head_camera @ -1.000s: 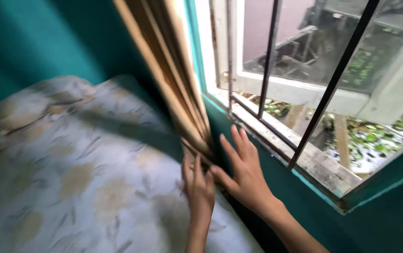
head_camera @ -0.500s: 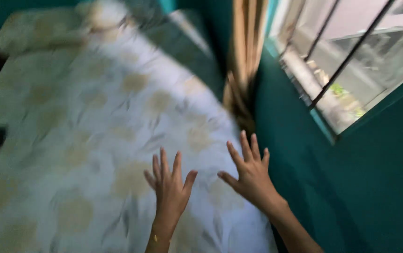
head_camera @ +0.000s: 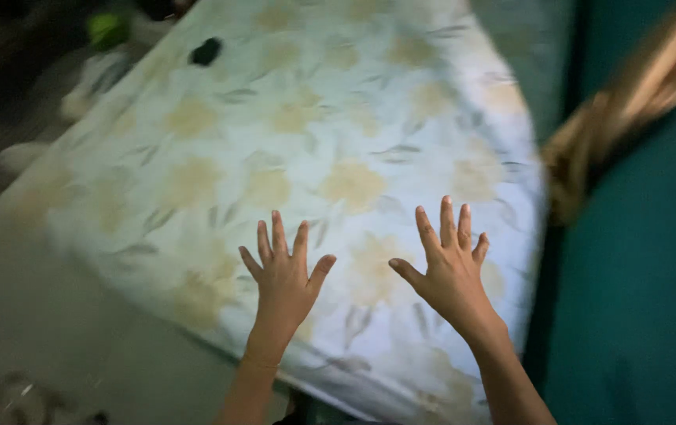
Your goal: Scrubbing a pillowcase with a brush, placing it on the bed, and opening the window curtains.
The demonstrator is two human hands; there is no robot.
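A mattress in a pale sheet with yellow flowers and grey leaves fills the middle of the head view. My left hand is spread flat over its near end, fingers apart, holding nothing. My right hand is spread the same way a little to the right, close to the mattress's right edge. Whether the palms press on the sheet or hover just above it is not clear. A small dark object lies on the far part of the sheet.
A teal wall runs along the right of the mattress. A tan curtain hangs bunched at the upper right. Grey floor lies to the left, with a green object and blurred items at the far left.
The view swung left from the barred window and curtain to the mattress. Both hands left the wall-side gap by the curtain and now spread over the sheet's near end.
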